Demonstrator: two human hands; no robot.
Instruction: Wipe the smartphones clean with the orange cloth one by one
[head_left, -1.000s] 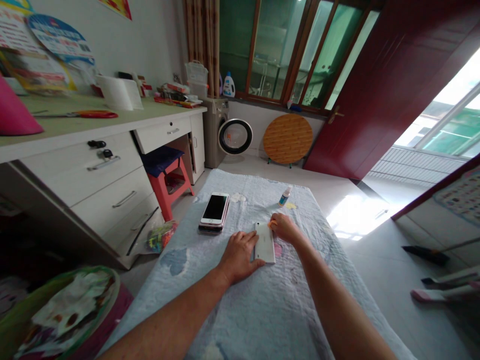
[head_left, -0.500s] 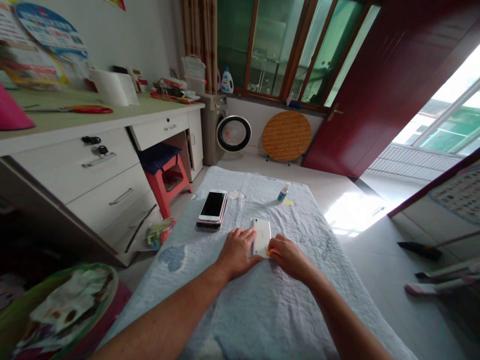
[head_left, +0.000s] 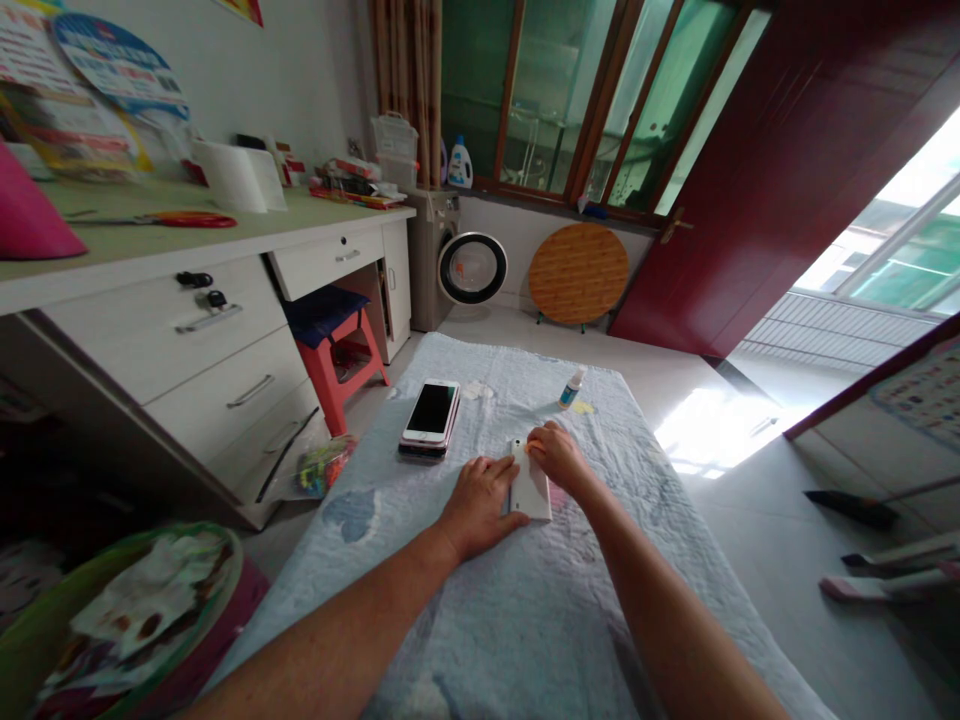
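Observation:
A white phone point(head_left: 531, 492) lies face down on the pale blue cloth point(head_left: 525, 620). My left hand point(head_left: 480, 505) rests flat against the phone's left edge, fingers stretched out and pressing on it. My right hand point(head_left: 553, 455) is closed round a small orange thing, held at the phone's far end. A stack of phones point(head_left: 430, 417) with a dark screen on top lies to the left. A small spray bottle point(head_left: 570, 390) stands at the cloth's far side, beside a yellow scrap.
A white desk with drawers point(head_left: 180, 330) runs along the left, a red stool point(head_left: 334, 350) under it. A green-rimmed bin point(head_left: 120, 620) sits at lower left. A washing machine point(head_left: 450, 260), a round wooden tabletop point(head_left: 577, 275) and a dark red door point(head_left: 765, 170) stand beyond.
My right hand has slid from the phone's near end up to its far end, still closed on the orange thing. The left hand has stayed on the phone's left edge.

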